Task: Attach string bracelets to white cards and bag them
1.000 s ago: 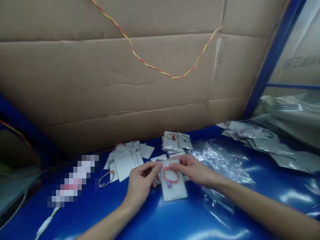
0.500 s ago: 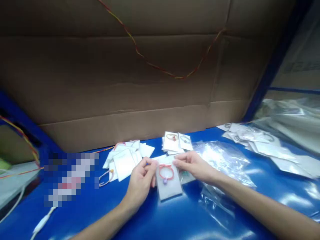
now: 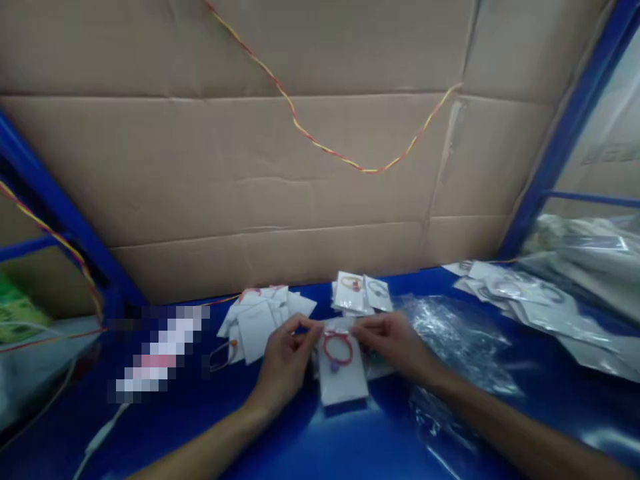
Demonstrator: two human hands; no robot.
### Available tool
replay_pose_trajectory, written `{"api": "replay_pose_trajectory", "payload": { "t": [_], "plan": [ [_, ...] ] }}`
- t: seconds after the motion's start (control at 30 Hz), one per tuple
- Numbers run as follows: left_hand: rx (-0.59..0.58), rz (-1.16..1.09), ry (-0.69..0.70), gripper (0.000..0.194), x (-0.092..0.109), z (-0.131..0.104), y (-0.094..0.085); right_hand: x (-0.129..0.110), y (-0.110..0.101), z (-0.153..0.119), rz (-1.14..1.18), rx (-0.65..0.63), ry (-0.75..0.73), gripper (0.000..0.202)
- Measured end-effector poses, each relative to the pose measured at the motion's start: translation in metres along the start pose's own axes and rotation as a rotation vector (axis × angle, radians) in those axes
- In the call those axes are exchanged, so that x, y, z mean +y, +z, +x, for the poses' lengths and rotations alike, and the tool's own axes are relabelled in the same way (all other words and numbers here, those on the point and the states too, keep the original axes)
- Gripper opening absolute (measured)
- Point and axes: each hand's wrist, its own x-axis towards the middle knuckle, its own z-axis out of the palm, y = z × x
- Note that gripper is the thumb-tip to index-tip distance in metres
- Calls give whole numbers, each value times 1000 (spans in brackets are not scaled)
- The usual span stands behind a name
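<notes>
A white card (image 3: 345,390) with a red hair tie (image 3: 326,347) on it, a lilac bead at the tie's lower edge, is held upright in front of me. It looks sleeved in a clear bag. My left hand (image 3: 290,350) pinches its upper left corner between thumb and fingers. At the upper right corner my right hand (image 3: 393,340) pinches it too. Partly hidden behind the card and my right hand lies another bagged piece with something green. Left of my left hand is a loose pile of white cards (image 3: 255,330), with a pale hair tie (image 3: 221,358) beside it.
Bagged cards with hair ties (image 3: 350,293) stand behind my hands. Clear plastic bags (image 3: 455,340) lie on the blue table (image 3: 280,447) at right, beyond them more packed cards (image 3: 545,297). A blurred-out strip with a white cable (image 3: 103,433) lies left. A cardboard wall (image 3: 300,220) rises behind.
The view has tilted and shifted slightly, and the picture is darker on the table. Both hands keep hold of the same card at its top corners.
</notes>
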Motion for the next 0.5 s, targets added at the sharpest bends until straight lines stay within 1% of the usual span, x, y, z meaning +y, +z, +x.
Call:
{"api": "replay_pose_trajectory", "payload": {
  "t": [0.07,0.13,0.2,0.3,0.37,0.5],
  "plan": [
    [31,4,4,43,1,1,-2,-2,0,0,21,45,33,56],
    [65,4,20,43,3,4,-4,-6,-1,-1,35,69,31,57],
    [107,-2,44,42,5,6,-7,-11,-2,-3,39,51,13,57],
    [147,-7,75,42,8,7,-10,-15,-2,-5,17,-15,2,56],
    [143,4,76,42,10,5,-9,-15,-3,-5,6,-48,10,54],
    [133,31,60,42,13,0,-7,-10,-6,-4,-24,-69,9,52]
  ]
}}
